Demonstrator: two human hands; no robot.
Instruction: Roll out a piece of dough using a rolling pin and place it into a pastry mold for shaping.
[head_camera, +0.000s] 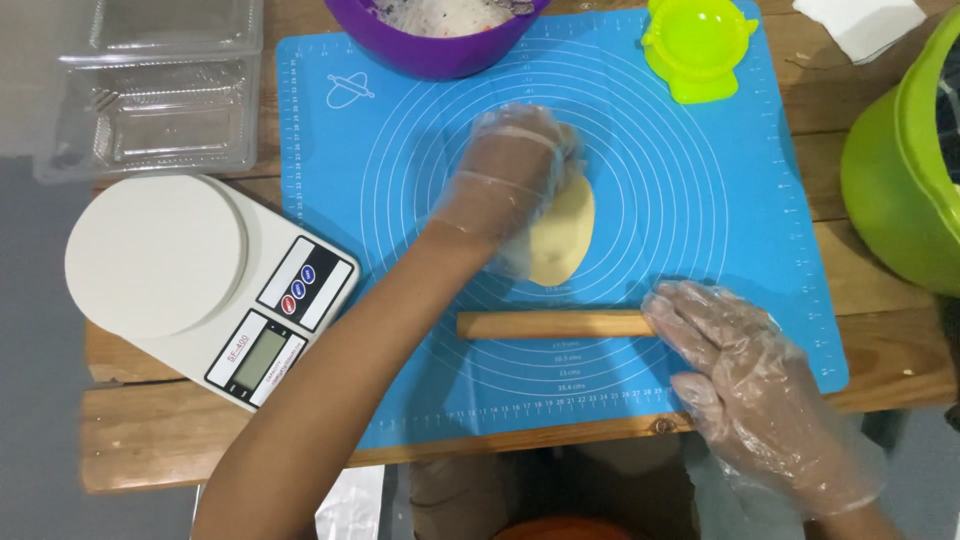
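The gloved left hand (515, 170) lies flat on the dough (562, 232), grasping nothing; the right hand (735, 365) rests open-fingered on the rolling pin (550, 324).

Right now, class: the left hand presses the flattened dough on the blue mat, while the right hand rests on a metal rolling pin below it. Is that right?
Not quite. The rolling pin is wooden, not metal, as the head view shows. The rest stands: the left hand presses the flattened dough on the blue mat, and the right hand rests on the pin's end, below the dough.
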